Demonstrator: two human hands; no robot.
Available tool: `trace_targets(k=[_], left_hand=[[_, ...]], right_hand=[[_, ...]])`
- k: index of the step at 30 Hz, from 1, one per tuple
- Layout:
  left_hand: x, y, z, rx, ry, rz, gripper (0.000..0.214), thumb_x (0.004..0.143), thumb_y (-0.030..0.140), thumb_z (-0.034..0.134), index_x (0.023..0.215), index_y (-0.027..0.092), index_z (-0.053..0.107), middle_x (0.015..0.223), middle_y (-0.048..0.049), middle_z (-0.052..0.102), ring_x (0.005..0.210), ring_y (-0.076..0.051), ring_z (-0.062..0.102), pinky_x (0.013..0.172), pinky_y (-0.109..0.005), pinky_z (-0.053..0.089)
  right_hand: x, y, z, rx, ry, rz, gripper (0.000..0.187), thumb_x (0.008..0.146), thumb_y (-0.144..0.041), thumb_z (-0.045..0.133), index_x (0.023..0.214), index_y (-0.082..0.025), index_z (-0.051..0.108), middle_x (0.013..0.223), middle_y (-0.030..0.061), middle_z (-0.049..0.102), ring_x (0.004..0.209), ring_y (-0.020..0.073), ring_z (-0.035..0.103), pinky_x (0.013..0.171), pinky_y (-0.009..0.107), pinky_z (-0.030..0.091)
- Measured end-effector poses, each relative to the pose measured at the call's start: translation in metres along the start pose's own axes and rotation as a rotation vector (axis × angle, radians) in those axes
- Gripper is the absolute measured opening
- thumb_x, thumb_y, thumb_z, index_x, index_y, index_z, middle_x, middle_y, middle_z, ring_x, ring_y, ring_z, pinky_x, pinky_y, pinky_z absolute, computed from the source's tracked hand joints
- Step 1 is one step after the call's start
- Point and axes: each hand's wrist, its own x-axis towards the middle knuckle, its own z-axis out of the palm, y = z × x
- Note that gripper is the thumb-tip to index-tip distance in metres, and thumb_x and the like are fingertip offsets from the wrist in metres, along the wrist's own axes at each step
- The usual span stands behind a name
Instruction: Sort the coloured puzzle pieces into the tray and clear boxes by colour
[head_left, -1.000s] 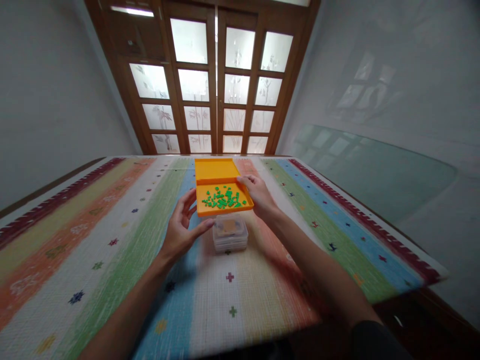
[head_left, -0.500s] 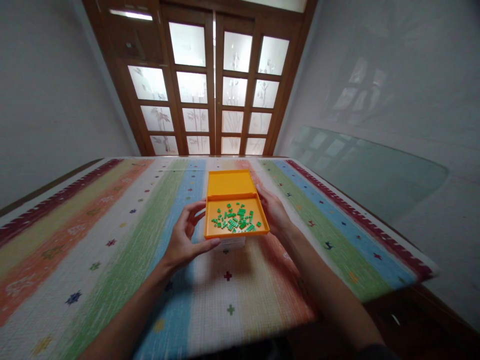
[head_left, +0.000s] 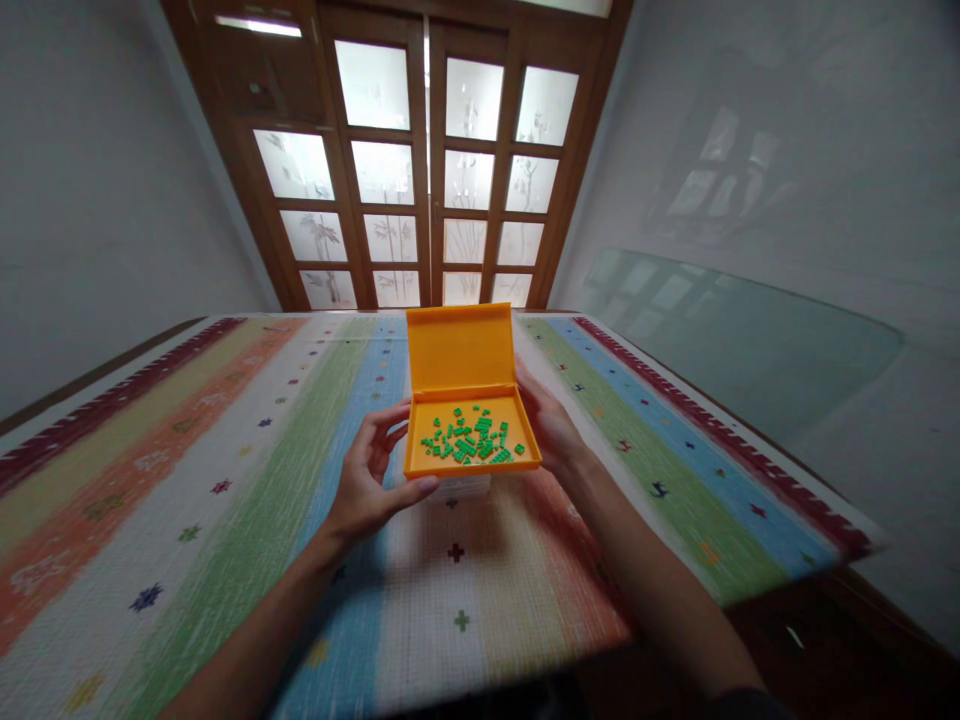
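An orange hinged box (head_left: 420,465) is held up over the table, its lid (head_left: 460,348) raised at the back. Several small green toy bricks (head_left: 484,428) lie scattered in its shallow tray. My left hand (head_left: 367,478) grips the box at its left side, the thumb along the front left corner. On the right side my right hand (head_left: 551,425) holds the box, with most of its fingers hidden behind the lid and edge. Under the front of the box a white stack-like object (head_left: 463,488) shows in part; what it is I cannot tell.
A striped, patterned tablecloth (head_left: 247,500) covers the table. Beyond it stand wooden doors (head_left: 424,220) with frosted panes. Walls rise at left and right, and a glass-like panel (head_left: 742,340) leans at the right wall. The table's edge ends at lower right.
The lid has swung upward and now stands taller, nearer to upright. Both hands stay in nearly the same place on the box, and the bricks lie much as before.
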Motion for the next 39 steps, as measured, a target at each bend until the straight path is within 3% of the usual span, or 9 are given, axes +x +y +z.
trace_targets(k=[7,14,20,24,27,35,39], left_hand=[[0.001,0.0,0.0,-0.012,0.047,-0.009,0.064,0.069,0.046,0.089,0.121,0.024,0.058,0.136,-0.0118,0.062,0.131,-0.031,0.057,0.112,-0.051,0.048],[0.001,0.002,-0.003,0.031,0.079,-0.03,0.07,0.067,0.049,0.09,0.122,0.023,0.056,0.135,-0.0134,0.062,0.133,-0.033,0.056,0.111,-0.051,0.049],[0.005,0.003,-0.003,0.015,0.157,-0.016,0.071,0.064,0.044,0.092,0.121,0.021,0.057,0.136,-0.0147,0.061,0.132,-0.033,0.057,0.109,-0.048,0.051],[0.008,0.0,-0.005,-0.007,0.191,0.002,0.072,0.063,0.04,0.093,0.122,0.02,0.058,0.136,-0.0152,0.062,0.131,-0.033,0.057,0.107,-0.046,0.052],[0.009,-0.002,-0.006,-0.009,0.189,0.023,0.071,0.064,0.037,0.093,0.124,0.021,0.059,0.137,-0.0142,0.062,0.132,-0.031,0.057,0.108,-0.045,0.051],[0.012,0.0,-0.004,0.02,0.168,-0.029,0.075,0.069,0.043,0.088,0.135,0.023,0.061,0.146,-0.0134,0.057,0.137,-0.032,0.052,0.113,-0.046,0.047],[0.013,0.008,-0.003,0.052,0.202,-0.151,0.07,0.078,0.054,0.077,0.137,0.019,0.062,0.131,-0.013,0.068,0.121,-0.031,0.064,0.103,-0.046,0.054]], right_hand=[[-0.002,-0.001,0.001,0.051,-0.012,-0.02,0.042,0.087,-0.063,0.057,0.103,-0.025,0.067,0.11,0.0061,0.077,0.104,0.0282,0.071,0.084,0.041,0.059],[-0.006,-0.007,0.005,0.151,0.0,-0.007,0.046,0.08,-0.054,0.07,0.116,-0.026,0.06,0.106,0.004,0.076,0.099,0.0253,0.073,0.083,0.039,0.06],[-0.006,-0.004,0.007,0.248,-0.006,0.06,0.033,0.081,-0.049,0.074,0.095,-0.023,0.058,0.1,0.004,0.075,0.095,0.0227,0.073,0.071,0.03,0.061],[-0.009,-0.009,0.008,0.295,-0.129,0.116,0.041,0.081,-0.035,0.074,0.117,-0.025,0.056,0.104,0.0024,0.074,0.072,0.0171,0.071,0.05,0.026,0.059],[-0.01,-0.011,0.008,0.284,-0.134,0.124,0.05,0.077,-0.026,0.075,0.122,-0.024,0.054,0.102,0.0034,0.074,0.064,0.0156,0.069,0.04,0.022,0.054],[-0.001,-0.007,0.007,0.154,-0.012,0.08,0.066,0.074,-0.024,0.076,0.136,-0.017,0.054,0.094,0.0055,0.075,0.057,0.0137,0.064,0.037,0.021,0.05],[0.004,-0.003,0.007,0.052,-0.021,0.027,0.076,0.074,-0.029,0.078,0.145,-0.019,0.051,0.086,0.0026,0.074,0.06,0.0153,0.065,0.041,0.023,0.052]])
